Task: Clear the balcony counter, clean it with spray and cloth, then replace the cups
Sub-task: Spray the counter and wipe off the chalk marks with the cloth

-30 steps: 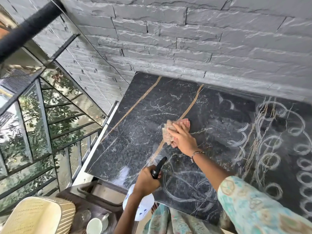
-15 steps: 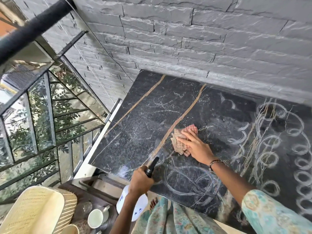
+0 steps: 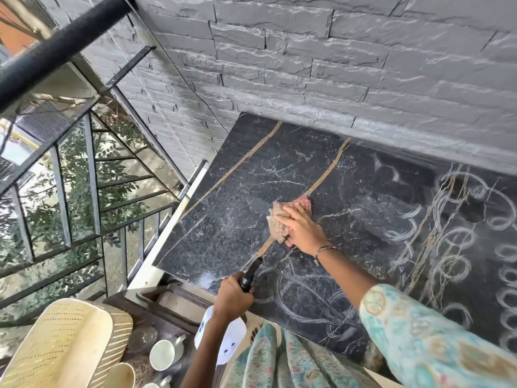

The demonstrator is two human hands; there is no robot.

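The cloth (image 3: 278, 221) lies bunched on the dark marble surface (image 3: 229, 217), roughly at the centre of the view, across the tan vein that runs from about 1 o'clock down to 7 o'clock. The right hand (image 3: 300, 226) presses flat on top of it, fingers fairly straight and lying together, pointing toward 10 o'clock; this grip pushes down on the fabric, not pinching it. The cloth looks soft, light and limp, so it will likely crumple and slide under a flat palm; the sensible way to work it is from above, with pressure spread across the wad so it does not roll out from under the fingers. At 6 o'clock from the cloth, near the surface's front edge, the left hand (image 3: 233, 296) curls round the neck of the spray bottle (image 3: 223, 336), whose black nozzle points up toward the cloth; that grip is wrapped tight on the bottle. The bottle seems rigid plastic, light, and best held at the neck as it is. Toward 3 o'clock the stone carries pale looping streaks, judged to be wet or soapy wipe marks, while the part toward 9 o'clock looks darker and free of them. Wiping appears to be underway, with the cups not yet replaced: several white cups (image 3: 163, 355) wait at 7 o'clock on a lower wooden stand, beside a cream woven basket (image 3: 64, 345).
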